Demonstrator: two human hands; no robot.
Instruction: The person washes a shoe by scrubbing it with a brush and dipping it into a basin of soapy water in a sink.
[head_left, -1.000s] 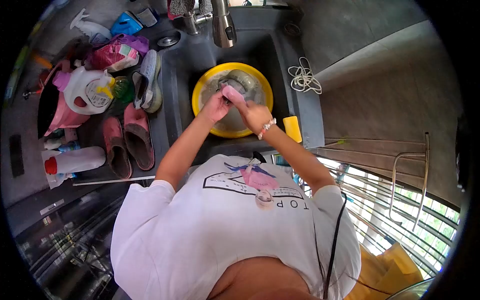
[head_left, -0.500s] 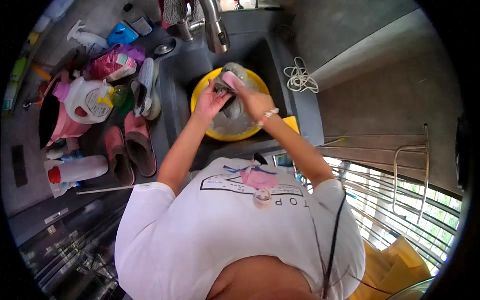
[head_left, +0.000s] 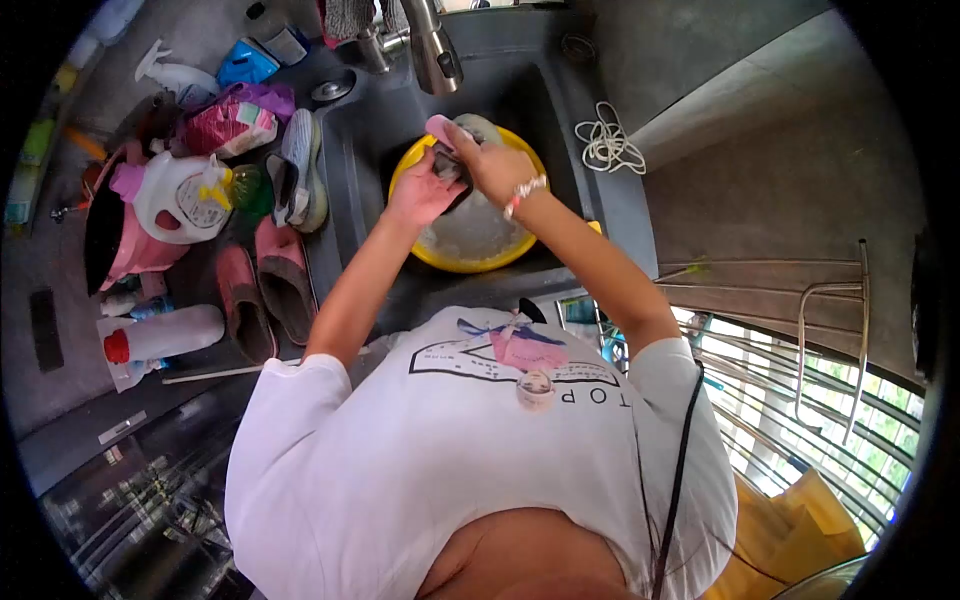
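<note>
A yellow basin (head_left: 480,268) of cloudy, sudsy water sits in the dark sink (head_left: 345,210). Over it, my left hand (head_left: 424,196) supports a wet grey shoe (head_left: 482,128), its fingers curled at the shoe's dark opening. My right hand (head_left: 500,172) is closed around a pink brush (head_left: 438,127) and holds it against the shoe near the basin's far rim. The brush's bristles and much of the shoe are hidden by my hands.
A tap (head_left: 436,60) hangs just beyond my hands. Left of the sink stand a grey sneaker (head_left: 300,165), pink boots (head_left: 278,275), a detergent jug (head_left: 178,200) and a white bottle (head_left: 178,332). A coiled white cord (head_left: 610,142) lies on the right ledge.
My right hand and the pink brush have shifted left and away from me across the shoe. My left hand stays at the shoe, and the camera view has shifted slightly.
</note>
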